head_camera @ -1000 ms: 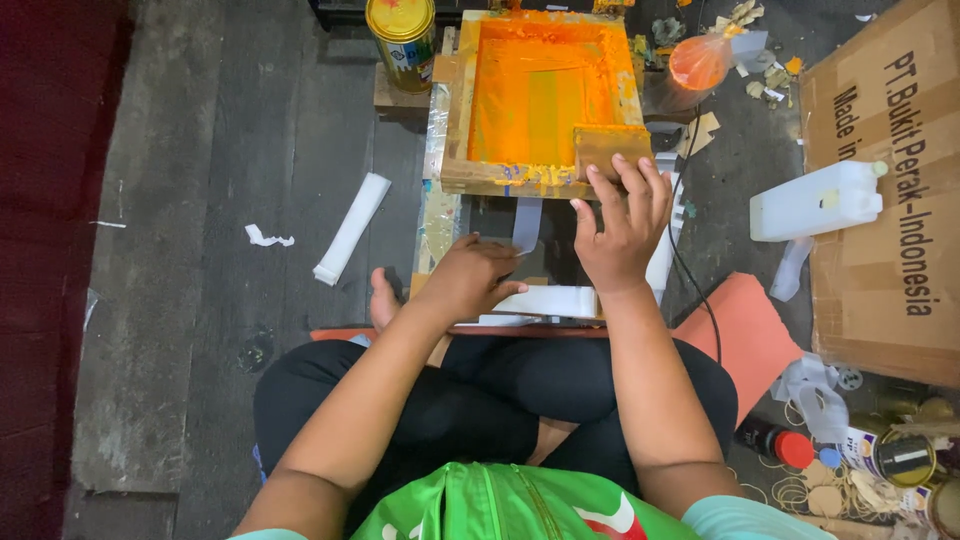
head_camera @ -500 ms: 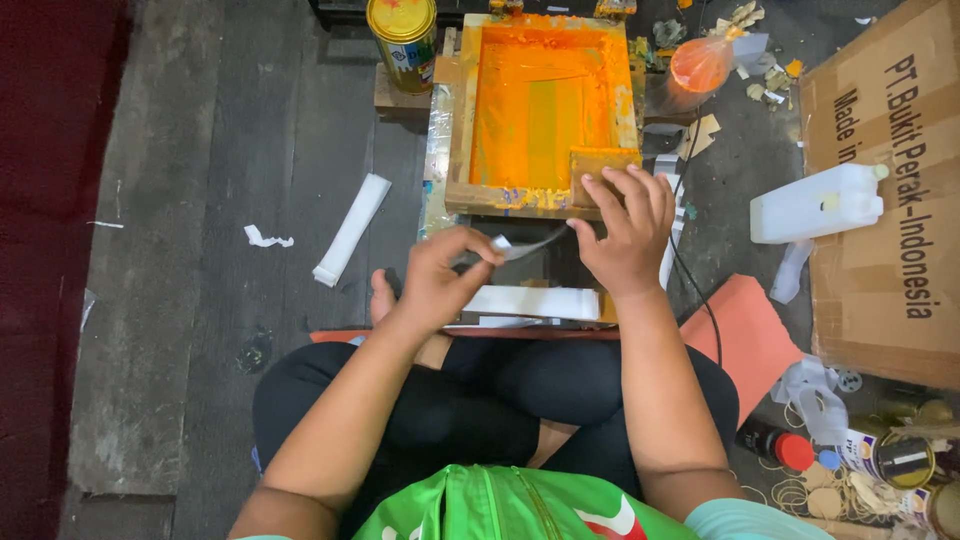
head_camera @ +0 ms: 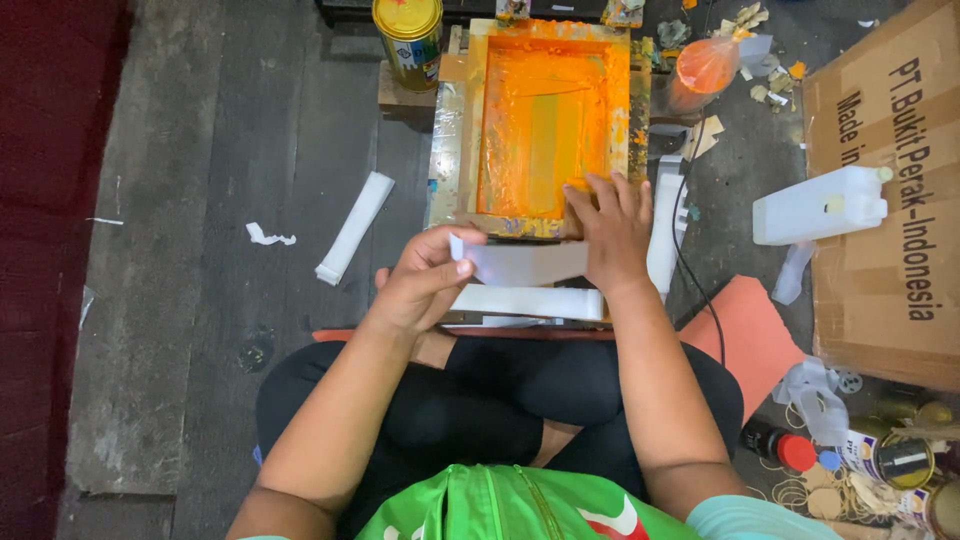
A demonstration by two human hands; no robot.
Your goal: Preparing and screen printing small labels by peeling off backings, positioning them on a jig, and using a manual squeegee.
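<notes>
I sit cross-legged on a dark wooden floor before a wooden screen-printing frame (head_camera: 460, 130) whose mesh is covered in orange ink. My left hand (head_camera: 425, 280) pinches the left end of a pale, translucent strip (head_camera: 525, 262) and holds it just above the frame's near edge. My right hand (head_camera: 612, 228) rests flat on the frame's near right corner, over the strip's right end. Below the lifted strip lies a small stack of white strips (head_camera: 530, 302).
A yellow tin can (head_camera: 408, 38) stands beyond the frame at the left. An orange-stained bag (head_camera: 705, 65) and scraps lie at the back right. A white jerrycan (head_camera: 820, 205) lies against a cardboard box (head_camera: 890, 190). A white strip (head_camera: 355, 227) rests on the floor at left. Small cans and bottles (head_camera: 880, 455) crowd the near right.
My left hand has lifted a strip from the stack and raised it toward the frame's near edge. My right hand slid slightly left along the frame's corner.
</notes>
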